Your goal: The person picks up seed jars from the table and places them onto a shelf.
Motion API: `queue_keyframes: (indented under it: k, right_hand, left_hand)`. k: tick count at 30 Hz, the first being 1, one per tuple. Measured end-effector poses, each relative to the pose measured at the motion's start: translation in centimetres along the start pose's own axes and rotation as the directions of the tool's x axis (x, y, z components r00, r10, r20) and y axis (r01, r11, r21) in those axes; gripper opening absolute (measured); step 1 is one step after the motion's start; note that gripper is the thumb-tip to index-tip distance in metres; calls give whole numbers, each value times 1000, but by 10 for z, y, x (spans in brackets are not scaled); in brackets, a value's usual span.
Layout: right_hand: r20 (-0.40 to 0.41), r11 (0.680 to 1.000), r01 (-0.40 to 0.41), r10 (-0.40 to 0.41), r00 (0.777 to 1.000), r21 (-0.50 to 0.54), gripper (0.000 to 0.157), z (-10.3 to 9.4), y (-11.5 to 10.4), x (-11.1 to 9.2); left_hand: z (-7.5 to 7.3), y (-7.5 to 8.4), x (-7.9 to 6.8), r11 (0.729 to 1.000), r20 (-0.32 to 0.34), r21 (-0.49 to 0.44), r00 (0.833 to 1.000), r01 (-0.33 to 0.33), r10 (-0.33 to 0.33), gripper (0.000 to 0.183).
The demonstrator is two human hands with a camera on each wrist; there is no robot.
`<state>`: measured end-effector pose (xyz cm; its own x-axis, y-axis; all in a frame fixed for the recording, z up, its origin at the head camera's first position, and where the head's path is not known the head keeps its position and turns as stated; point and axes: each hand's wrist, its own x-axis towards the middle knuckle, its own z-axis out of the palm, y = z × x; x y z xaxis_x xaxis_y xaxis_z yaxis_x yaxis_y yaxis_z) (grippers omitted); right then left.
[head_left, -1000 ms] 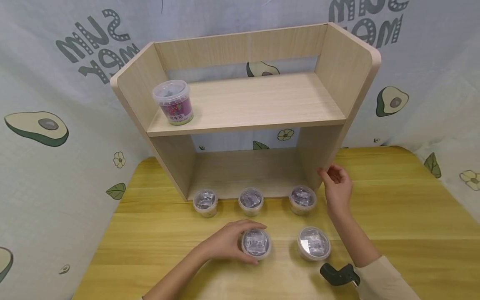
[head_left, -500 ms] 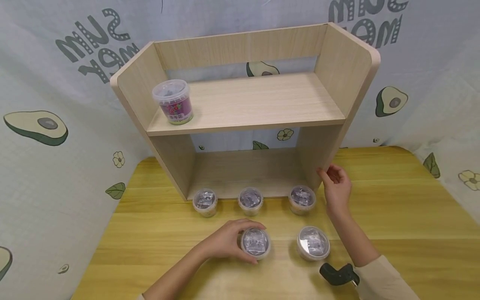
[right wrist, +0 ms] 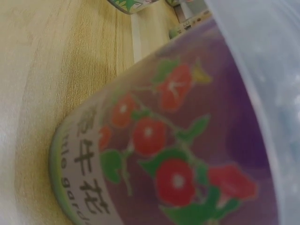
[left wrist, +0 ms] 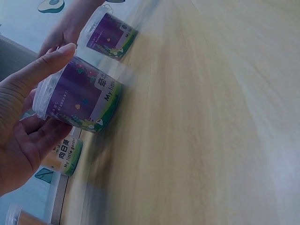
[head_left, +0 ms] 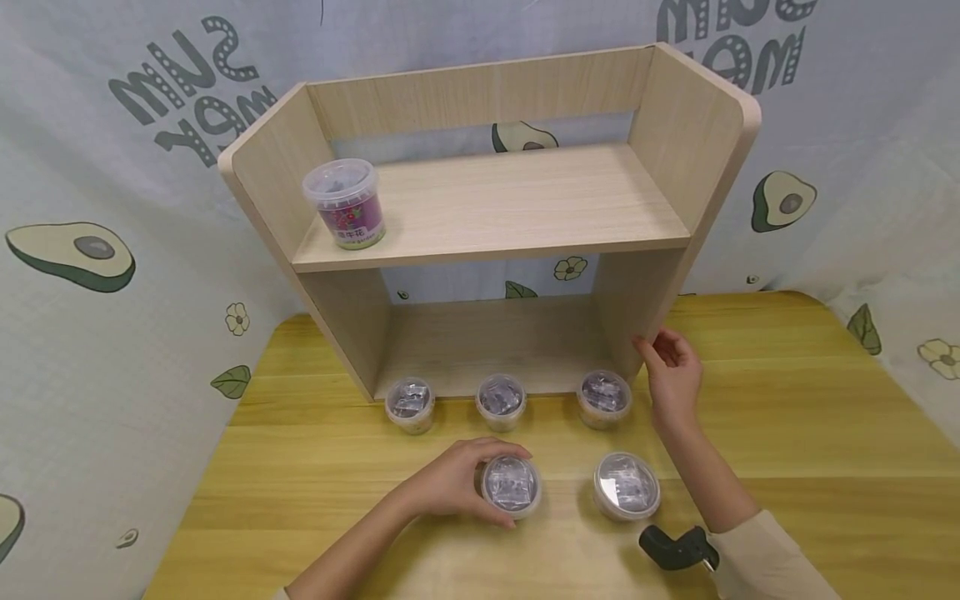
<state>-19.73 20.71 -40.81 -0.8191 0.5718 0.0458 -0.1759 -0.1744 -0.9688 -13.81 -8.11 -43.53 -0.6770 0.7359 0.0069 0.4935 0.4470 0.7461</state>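
My left hand (head_left: 456, 483) holds a small lidded plastic tub (head_left: 512, 485) by its rim, thumb on one side and fingers on the other. In the left wrist view this tub (left wrist: 84, 96) has a purple label with flowers and a green lower band. My right hand (head_left: 677, 379) pinches the front edge of the right side panel of a pale wooden shelf (head_left: 517, 208), low down. Beside my right forearm stands another purple tub (head_left: 627, 487), which fills much of the right wrist view as a flowered purple label (right wrist: 173, 136).
Three lidded tubs, left (head_left: 410, 405), middle (head_left: 502, 402) and right (head_left: 603, 399), line the shelf's front. A purple tub (head_left: 345, 204) stands at the upper board's left end. A black angled piece (head_left: 675, 548) is near my right sleeve. Everything rests on a yellow wooden table (head_left: 787, 400).
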Motion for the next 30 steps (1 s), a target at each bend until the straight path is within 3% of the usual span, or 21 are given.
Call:
queue_keyframes:
  k: [8, 12, 19, 30]
  right_hand:
    - [-17, 997, -24, 26, 1000, 77, 23, 0, 0, 0]
    - [-21, 987, -91, 94, 995, 131, 23, -1, -2, 0]
    - [11, 941, -226, 231, 973, 251, 21, -1, -6, 0]
    - [15, 933, -224, 229, 973, 283, 20, 0, -7, 0]
  left_hand:
    - [1, -1, 0, 1000, -7, -22, 1000, -9, 8, 73]
    - [1, 1, 0, 1000, -8, -14, 1000, 2, -2, 74]
    - [1, 2, 0, 1000, -5, -1, 1000, 13, -13, 75]
    - [-11, 9, 1, 1000, 48, 23, 999, 4, -6, 74]
